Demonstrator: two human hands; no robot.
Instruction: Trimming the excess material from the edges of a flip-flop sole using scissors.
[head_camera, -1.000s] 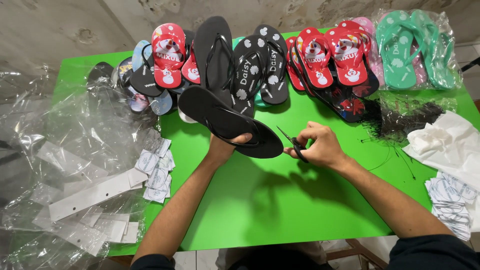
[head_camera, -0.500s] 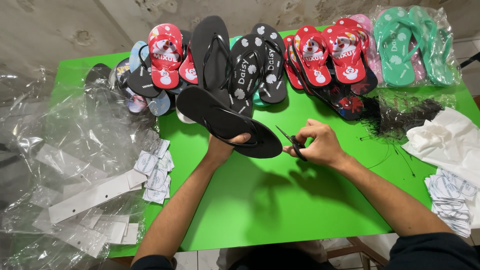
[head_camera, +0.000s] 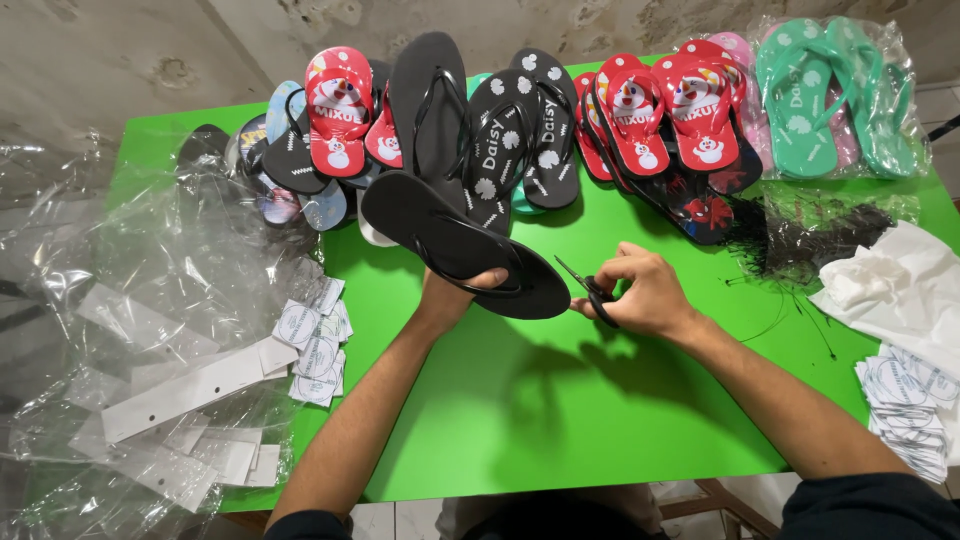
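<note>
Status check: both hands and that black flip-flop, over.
Left hand grips black flip-flop, raised over green table. Right hand holds small scissors at its edge. Nothing between them; flip-flop rows behind.

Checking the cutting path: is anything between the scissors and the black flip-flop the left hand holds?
Nothing visible. The scissors in the right hand point at the heel end of the black flip-flop, with only bare green table showing in the small gap. The left hand grips it farther along.
</note>
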